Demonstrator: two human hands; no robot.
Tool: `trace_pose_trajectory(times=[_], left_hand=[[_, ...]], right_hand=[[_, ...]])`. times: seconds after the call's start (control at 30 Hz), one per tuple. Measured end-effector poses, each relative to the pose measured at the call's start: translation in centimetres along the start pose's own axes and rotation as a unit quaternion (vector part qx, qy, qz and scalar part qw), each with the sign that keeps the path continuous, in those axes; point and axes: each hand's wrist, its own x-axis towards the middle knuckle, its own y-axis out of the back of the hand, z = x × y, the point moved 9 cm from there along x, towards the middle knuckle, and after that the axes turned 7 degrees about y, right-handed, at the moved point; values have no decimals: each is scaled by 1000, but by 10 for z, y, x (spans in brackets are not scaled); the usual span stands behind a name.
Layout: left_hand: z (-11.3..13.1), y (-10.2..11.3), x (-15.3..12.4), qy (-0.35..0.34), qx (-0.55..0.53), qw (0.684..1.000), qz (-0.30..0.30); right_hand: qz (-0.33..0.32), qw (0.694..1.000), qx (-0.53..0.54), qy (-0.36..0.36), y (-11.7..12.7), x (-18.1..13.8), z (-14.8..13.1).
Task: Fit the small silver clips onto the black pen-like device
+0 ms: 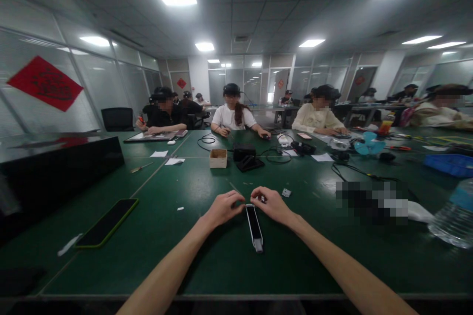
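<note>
A narrow device with a white rim and dark face (254, 224) lies on the green table between my hands, its pale tip pointing toward me. My left hand (224, 208) is curled at the device's far end, thumb and fingers drawn together; what they pinch, if anything, is too small to tell. Across from it, my right hand (273, 204) has its fingers bent inward around something small, dark and white, partly hidden. A thin rod (235, 188) lies just beyond my hands. Past my right hand sits a small grey piece (286, 192).
At left are a phone with a green edge (107, 224), a black panel (62, 172) and a screwdriver (141, 168). Ahead stand a small open box (218, 158) and black gear with cables (246, 155). A water bottle (454, 216) and blue tray (449, 165) are right. People sit opposite.
</note>
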Motion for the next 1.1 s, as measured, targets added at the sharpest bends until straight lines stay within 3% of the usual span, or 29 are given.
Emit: trace_pose_trajectory(times=[0.17, 0.37, 1.1], left_hand=[[-19, -5, -1, 28, 51, 996, -66], [-24, -13, -2, 35, 44, 995, -84], [-22, -26, -1, 81, -11, 992, -91]], right_hand=[[-104, 987, -124, 8, 4, -4, 12], [-170, 973, -157, 9, -6, -9, 22], [-176, 972, -153, 14, -17, -9, 26]])
